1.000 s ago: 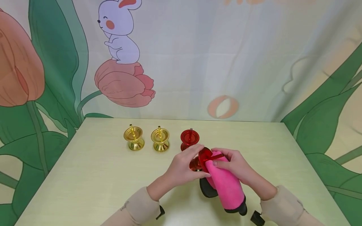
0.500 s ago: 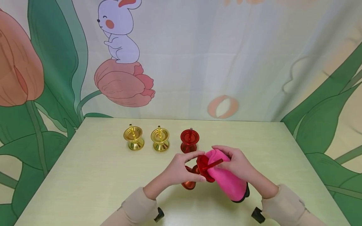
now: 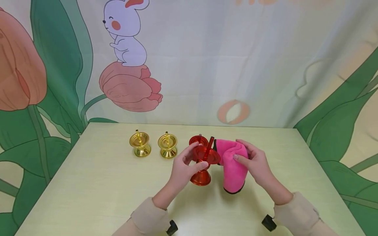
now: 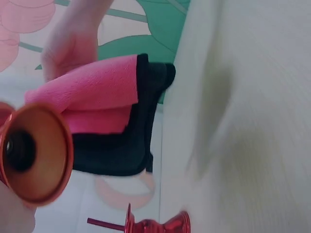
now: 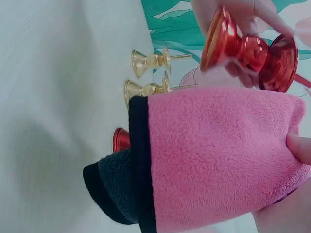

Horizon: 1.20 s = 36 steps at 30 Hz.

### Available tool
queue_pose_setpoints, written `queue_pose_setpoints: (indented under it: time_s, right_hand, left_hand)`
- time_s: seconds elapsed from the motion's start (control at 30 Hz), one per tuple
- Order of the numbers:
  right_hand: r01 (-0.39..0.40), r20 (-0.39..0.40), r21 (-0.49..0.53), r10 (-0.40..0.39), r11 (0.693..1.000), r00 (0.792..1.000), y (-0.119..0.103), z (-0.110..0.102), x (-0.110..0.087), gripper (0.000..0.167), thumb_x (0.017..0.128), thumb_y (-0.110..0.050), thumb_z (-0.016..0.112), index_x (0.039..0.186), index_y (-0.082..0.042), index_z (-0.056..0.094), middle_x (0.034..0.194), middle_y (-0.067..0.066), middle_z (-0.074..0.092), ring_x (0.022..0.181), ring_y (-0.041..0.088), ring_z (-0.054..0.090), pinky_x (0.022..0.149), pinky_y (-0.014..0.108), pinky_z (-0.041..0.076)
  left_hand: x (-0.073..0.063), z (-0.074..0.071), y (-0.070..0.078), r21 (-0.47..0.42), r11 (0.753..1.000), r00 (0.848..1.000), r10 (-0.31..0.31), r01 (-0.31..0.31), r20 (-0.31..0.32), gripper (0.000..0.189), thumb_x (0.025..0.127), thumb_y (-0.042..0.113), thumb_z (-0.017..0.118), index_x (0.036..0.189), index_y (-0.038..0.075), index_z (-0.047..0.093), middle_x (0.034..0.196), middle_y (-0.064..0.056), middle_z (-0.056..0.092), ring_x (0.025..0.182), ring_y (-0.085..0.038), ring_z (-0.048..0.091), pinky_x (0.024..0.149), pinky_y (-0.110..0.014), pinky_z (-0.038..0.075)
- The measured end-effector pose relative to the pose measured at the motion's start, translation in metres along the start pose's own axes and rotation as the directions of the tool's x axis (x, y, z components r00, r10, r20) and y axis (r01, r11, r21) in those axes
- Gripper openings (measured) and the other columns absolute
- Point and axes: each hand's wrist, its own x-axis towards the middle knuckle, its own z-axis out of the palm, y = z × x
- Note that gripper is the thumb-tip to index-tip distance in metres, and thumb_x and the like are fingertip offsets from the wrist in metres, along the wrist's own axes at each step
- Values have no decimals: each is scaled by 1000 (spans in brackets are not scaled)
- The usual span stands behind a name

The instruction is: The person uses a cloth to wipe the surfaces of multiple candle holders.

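Observation:
My left hand point(image 3: 183, 166) grips a red metal candle holder point(image 3: 201, 178) by its dish, raised above the table and nearly upright, its stem tilted slightly right. In the left wrist view the hollow underside of its base point(image 4: 54, 162) faces the camera. My right hand point(image 3: 259, 163) pinches a folded pink cloth point(image 3: 234, 172), black-edged and dark on its other face, just right of the holder. The cloth hangs down over the table, apart from the holder's base. A second red candle holder point(image 3: 195, 141) stands behind, partly hidden by the left hand and the held one.
Two gold candle holders, one at the left point(image 3: 140, 142) and one nearer the middle point(image 3: 167, 144), stand in a row with the second red one. They are on a pale table point(image 3: 103, 183). Behind its far edge hangs a printed curtain point(image 3: 189, 65).
The held candle holder has come away from the cloth and turned from tilted to nearly upright. My right hand has drawn the cloth right and up, off the dish.

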Motion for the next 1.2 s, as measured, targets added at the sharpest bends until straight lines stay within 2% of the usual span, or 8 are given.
queue_pose_setpoints:
  time_s: [0.13,0.3,0.57,0.73,0.87,1.0,1.13,1.2]
  right_hand:
    - [-4,25,103,2,995,1000,0,5,-3,50,82,-8,61,127,0,42,95,-19,58,85,4,56,71,17,50]
    - [-12,69,198,-2,980,998,-4,16,-10,44,82,-3,59,121,6,41,93,-16,60,85,4,58,73,18,50]
    - [31,132,294,-73,955,989,-13,27,-20,36,81,3,56,115,11,44,94,-7,58,84,7,58,72,20,51]
    - [79,170,310,-137,947,976,-10,33,-22,33,81,2,57,113,7,51,96,-8,60,86,7,57,73,20,51]
    - [76,158,351,-139,933,978,-7,37,-22,30,81,4,55,107,-10,59,95,-9,60,85,5,57,72,19,51]
    - [50,166,409,-128,911,978,-6,38,-20,34,84,4,50,104,-22,58,93,-9,60,82,4,57,70,18,50]
    - [3,197,470,-108,883,975,-5,35,-19,31,88,1,47,106,-22,56,95,-9,60,82,4,58,70,18,51]
    - [-16,211,481,-98,877,973,-4,34,-18,29,89,0,46,106,-22,55,95,-9,61,82,4,59,70,19,51]
  left_hand:
    - [2,8,2,-111,994,994,-6,-6,-112,63,72,18,72,129,9,45,119,-9,57,111,-20,53,95,-38,41]
    - [4,19,1,-205,978,988,10,-42,-153,73,73,17,72,134,10,33,125,-7,53,116,-19,49,96,-34,40]
    - [6,24,0,-215,975,982,13,-55,-190,64,75,13,69,125,8,30,122,-6,56,111,-19,52,86,-35,48]
    - [6,24,0,-182,983,979,-14,-24,-203,57,74,13,70,120,9,36,120,-5,57,106,-20,55,84,-33,49]
    - [6,23,-1,-190,981,984,-2,-32,-176,55,74,12,70,118,10,38,118,-9,58,105,-19,56,81,-33,51]
    - [4,21,-3,-205,974,993,81,-98,-90,54,77,18,67,120,8,36,118,-14,57,104,-14,55,77,-29,52]
    - [4,20,-4,-181,969,984,175,-165,38,56,82,31,61,123,4,34,124,-16,51,109,-16,52,87,-30,46]
    - [4,18,-3,-148,973,977,191,-176,95,59,84,38,56,126,3,34,130,-13,46,121,-18,41,97,-36,39]
